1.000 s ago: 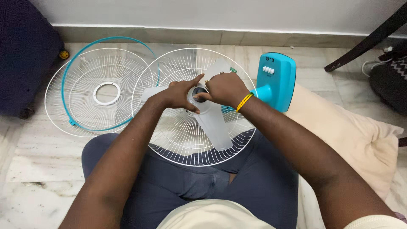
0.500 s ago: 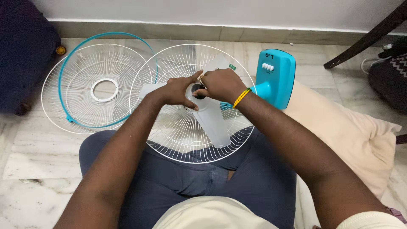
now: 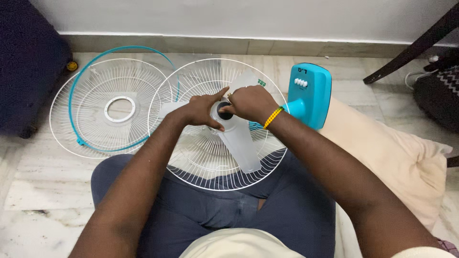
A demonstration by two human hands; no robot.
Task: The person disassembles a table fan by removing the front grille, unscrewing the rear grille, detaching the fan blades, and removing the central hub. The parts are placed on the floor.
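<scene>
A person sits on a pale marble floor (image 3: 28, 191) with both bare hands meeting over the hub of a translucent white plastic fan blade (image 3: 239, 143), which lies inside a round white wire fan guard (image 3: 201, 162) resting partly on the person's lap. The left hand (image 3: 201, 111) is curled around the left side of the hub, its forefinger stretched out toward the right hand and its thumb against the hub's near edge. The right hand (image 3: 251, 102), with a yellow bead bracelet (image 3: 273, 117) at the wrist, is bunched with its fingertips pinched together at the dark opening in the middle of the hub; what they pinch, if anything, cannot be told. Just left of this guard lies a second white wire fan guard (image 3: 103, 126) with a teal plastic rim ring (image 3: 79, 91) half lifted from it. To the right stands the teal fan base with white buttons (image 3: 308, 93), leaning on a cream cushion (image 3: 397, 153). A dark blue bag (image 3: 26, 67) sits at the far left against the wall.
</scene>
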